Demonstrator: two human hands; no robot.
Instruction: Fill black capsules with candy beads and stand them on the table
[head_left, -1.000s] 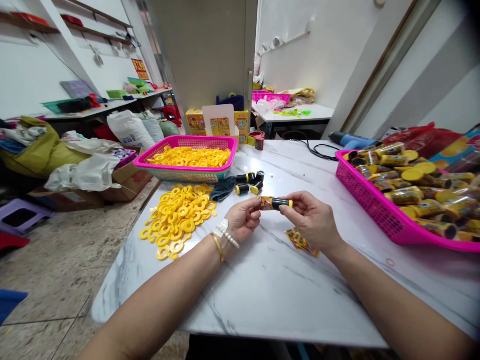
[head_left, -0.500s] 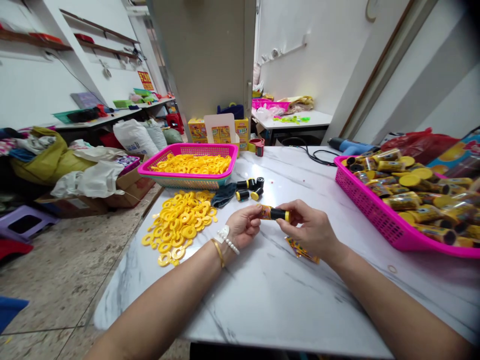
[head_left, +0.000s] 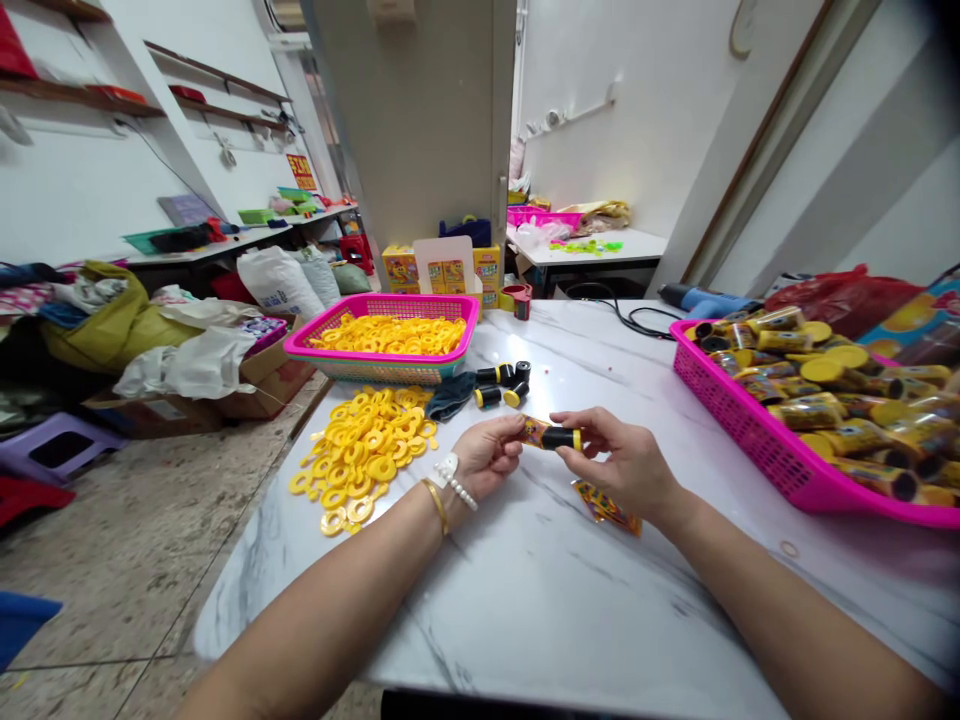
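Between my hands is a small black tube (head_left: 561,438) with a yellow end, lying roughly level above the table. A printed yellow sleeve (head_left: 533,432) covers or meets its left end; how far it overlaps, I cannot tell. My left hand (head_left: 489,455) pinches the sleeve's left end between thumb and finger. Closed around the tube's yellow end is my right hand (head_left: 619,448). Several flat printed sleeves (head_left: 606,507) lie on the table under my right hand. Beyond the hands, several black tubes (head_left: 495,375) rest beside a dark cloth (head_left: 450,394).
Loose yellow rings (head_left: 360,450) are heaped at left, before a pink basket (head_left: 469,325) full of similar pieces. At right stands a pink basket (head_left: 750,437) piled with sleeved tubes. A blue heat gun (head_left: 705,299) with a black cable lies behind it.
The camera view has shifted slightly, so the table and baskets appear a little lower. Both hands keep their hold, and a bit more of the printed sleeve shows.
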